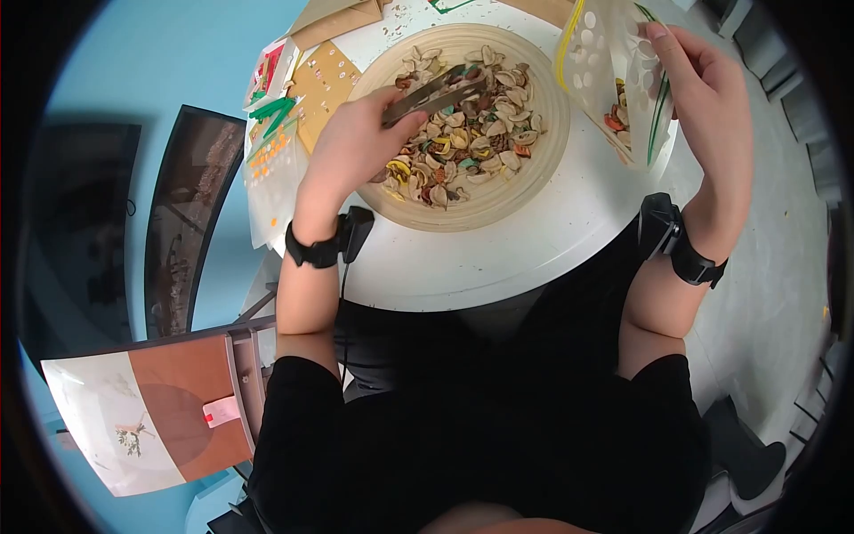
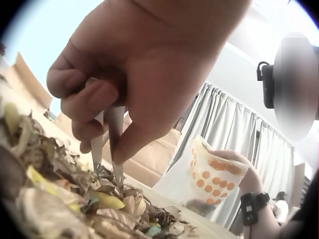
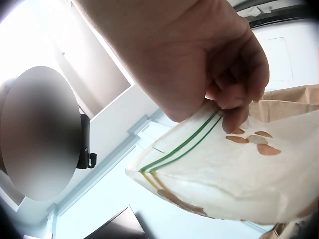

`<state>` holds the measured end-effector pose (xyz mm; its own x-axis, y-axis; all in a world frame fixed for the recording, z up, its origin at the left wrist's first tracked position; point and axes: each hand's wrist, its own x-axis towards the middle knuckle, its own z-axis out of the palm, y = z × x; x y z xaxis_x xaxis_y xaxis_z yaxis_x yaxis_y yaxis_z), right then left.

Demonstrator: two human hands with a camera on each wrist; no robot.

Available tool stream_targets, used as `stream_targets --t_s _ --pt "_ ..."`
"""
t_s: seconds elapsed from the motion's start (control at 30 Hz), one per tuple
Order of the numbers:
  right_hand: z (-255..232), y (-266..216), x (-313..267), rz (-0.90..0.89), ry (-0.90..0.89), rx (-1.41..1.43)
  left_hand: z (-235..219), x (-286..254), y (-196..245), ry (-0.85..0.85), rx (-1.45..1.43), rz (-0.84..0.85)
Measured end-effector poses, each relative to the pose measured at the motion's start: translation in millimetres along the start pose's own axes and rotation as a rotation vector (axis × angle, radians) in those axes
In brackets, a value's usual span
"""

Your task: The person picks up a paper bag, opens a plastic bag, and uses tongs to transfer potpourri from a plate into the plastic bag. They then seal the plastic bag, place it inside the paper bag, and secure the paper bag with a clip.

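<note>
A round, pale wooden tray (image 1: 553, 133) holds a heap of dried potpourri (image 1: 480, 133), mostly tan petals with yellow, green and red bits. My left hand (image 1: 360, 133) grips metal tongs (image 1: 436, 96) over the heap. In the left wrist view, the tips of the tongs (image 2: 115, 149) are down among the dried petals (image 2: 122, 209), slightly apart. At the right, my right hand (image 1: 712, 89) pinches the rim of a translucent dotted zip bag (image 1: 592, 58), its mouth spread. Some colourful dried pieces (image 1: 620, 111) show inside the bag. Green zip lines (image 3: 184, 144) run along its edge in the right wrist view.
On the white round table (image 1: 445, 267) lie crumbs, a brown paper bag (image 1: 334, 22) and a tan dotted sheet (image 1: 325, 84). Another bag with orange dots (image 1: 276, 169) hangs over the left edge. Green clips (image 1: 271, 111) lie near it. A framed picture (image 1: 147, 414) stands lower left.
</note>
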<state>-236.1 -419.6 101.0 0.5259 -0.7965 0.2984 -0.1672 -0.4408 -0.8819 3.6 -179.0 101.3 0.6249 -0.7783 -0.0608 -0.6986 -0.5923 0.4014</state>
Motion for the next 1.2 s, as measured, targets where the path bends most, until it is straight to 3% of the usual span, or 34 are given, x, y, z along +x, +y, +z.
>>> stream_targets --t_s 0.07,0.17,0.3,0.4,0.53,0.7,0.83,1.2 --pt "-0.1 -1.1 -0.5 0.01 0.002 -0.002 -12.3 -20.8 1.7 0.009 -0.033 -0.047" --pt "-0.5 1.6 -0.1 -0.008 -0.005 -0.029 -20.4 -44.6 -30.5 0.17 0.041 -0.14" --pt "3.1 -0.7 -3.4 -0.038 -0.037 0.02 -22.5 -65.3 -50.5 0.168 0.095 -0.272" --pt "9.2 -7.9 -6.3 -0.044 -0.046 -0.002 -9.5 -65.3 -51.2 0.169 0.028 -0.217" --pt "15.7 -20.2 -13.7 -0.029 -0.039 -0.059 2.4 -51.5 -45.4 0.043 -0.152 -0.107" --pt "17.9 -18.4 -11.0 -0.01 -0.067 -0.042 12.9 -33.5 -10.1 0.081 0.052 -0.037" --pt "23.5 -18.4 -8.0 0.012 -0.063 0.008 19.5 -23.0 -10.8 0.148 0.139 0.082" --pt "33.7 -16.3 -3.1 0.019 -0.09 -0.059 14.4 -16.4 -26.5 0.166 -0.094 0.074"
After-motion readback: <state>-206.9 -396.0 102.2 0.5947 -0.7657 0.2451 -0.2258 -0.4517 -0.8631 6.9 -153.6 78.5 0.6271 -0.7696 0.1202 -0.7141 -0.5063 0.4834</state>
